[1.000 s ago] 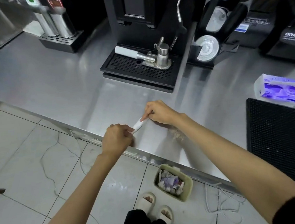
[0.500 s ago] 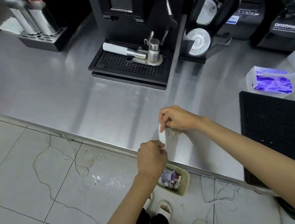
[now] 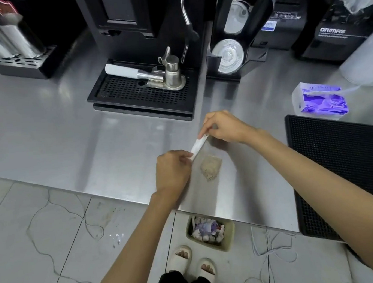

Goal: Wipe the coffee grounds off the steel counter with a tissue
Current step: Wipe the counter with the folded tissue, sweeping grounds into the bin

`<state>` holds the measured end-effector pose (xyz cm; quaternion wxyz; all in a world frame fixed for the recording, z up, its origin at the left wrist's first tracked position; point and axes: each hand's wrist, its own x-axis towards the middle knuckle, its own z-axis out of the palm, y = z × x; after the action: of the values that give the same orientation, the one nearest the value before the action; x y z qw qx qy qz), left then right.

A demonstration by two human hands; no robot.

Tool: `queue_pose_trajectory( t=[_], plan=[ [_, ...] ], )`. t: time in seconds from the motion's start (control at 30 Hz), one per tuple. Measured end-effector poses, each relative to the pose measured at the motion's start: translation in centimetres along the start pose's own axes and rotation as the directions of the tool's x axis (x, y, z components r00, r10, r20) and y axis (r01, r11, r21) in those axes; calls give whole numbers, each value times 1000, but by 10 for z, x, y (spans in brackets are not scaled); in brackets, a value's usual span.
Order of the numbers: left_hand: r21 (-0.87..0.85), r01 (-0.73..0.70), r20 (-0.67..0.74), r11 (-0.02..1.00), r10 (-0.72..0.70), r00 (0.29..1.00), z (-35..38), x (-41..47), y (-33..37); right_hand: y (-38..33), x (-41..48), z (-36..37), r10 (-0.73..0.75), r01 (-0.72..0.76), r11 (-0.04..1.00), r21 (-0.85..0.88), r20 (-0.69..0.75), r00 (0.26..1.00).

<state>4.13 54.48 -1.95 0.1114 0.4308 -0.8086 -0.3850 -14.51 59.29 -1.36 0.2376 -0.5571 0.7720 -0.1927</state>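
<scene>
Two hands share one tissue, and the layout around them explains the grip. Your steel counter (image 3: pixel 46 134) is the widest surface. The spill sits on its near strip, between the espresso machine's drip tray (image 3: pixel 142 100) beyond your fingers and the black rubber mat (image 3: pixel 339 162) off to their right. The tissue pack (image 3: pixel 321 100) lies past that mat, well apart from both hands. A waste bin (image 3: pixel 229 234) stands on the floor below the counter's front edge, nearly under the spill, probably so the grounds can be swept straight off the edge.

Your left hand (image 3: pixel 172 171) pinches the near end of the tissue with curled fingers. Your right hand (image 3: pixel 224 127) pinches the far end between thumb and forefinger, its other fingers tucked in. Held this way, the sheet is stretched into a firm edge, which looks meant for pushing loose powder rather than smearing it.

The coffee grounds (image 3: pixel 211 168) form a small tan heap just right of your left fingertips and nearer to you than your right fingertips. The folded tissue (image 3: pixel 198 145) is a narrow white strip slanting between the two pinches. It runs just beside the heap's far-left side and does not seem to touch it. Whether the strip rests on the steel cannot be told.
</scene>
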Motion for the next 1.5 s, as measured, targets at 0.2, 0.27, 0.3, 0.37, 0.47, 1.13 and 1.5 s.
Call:
queue_pose_trajectory(
  t=[0.2, 0.27, 0.3, 0.37, 0.47, 1.13, 1.5],
  plan=[
    [187, -168, 86, 968, 155, 984, 15, 37, -3, 32, -7, 16, 134, -133, 991, 16, -80, 988],
    [225, -233, 122, 946, 210, 970, 19, 41, -4, 35, -14, 21, 144, -144, 990, 11, -116, 983],
    [235, -261, 133, 936, 235, 963, 19, 41, -5, 35, -18, 24, 139, -140, 990, 0, -132, 981],
    [248, -315, 156, 916, 283, 946, 19, 39, -7, 33, -29, 29, 109, -115, 993, -27, -170, 979],
    [255, -374, 187, 892, 334, 924, 18, 29, -10, 30, -48, 38, 46, -54, 998, -32, -222, 974],
    [211, -463, 302, 861, 393, 868, 16, -38, -21, 3, -129, 71, 76, -70, 997, 31, -298, 951],
    [220, -511, 343, 831, 424, 838, 19, -54, -20, -1, -159, 79, 124, -115, 992, 48, -287, 950]
  ],
)
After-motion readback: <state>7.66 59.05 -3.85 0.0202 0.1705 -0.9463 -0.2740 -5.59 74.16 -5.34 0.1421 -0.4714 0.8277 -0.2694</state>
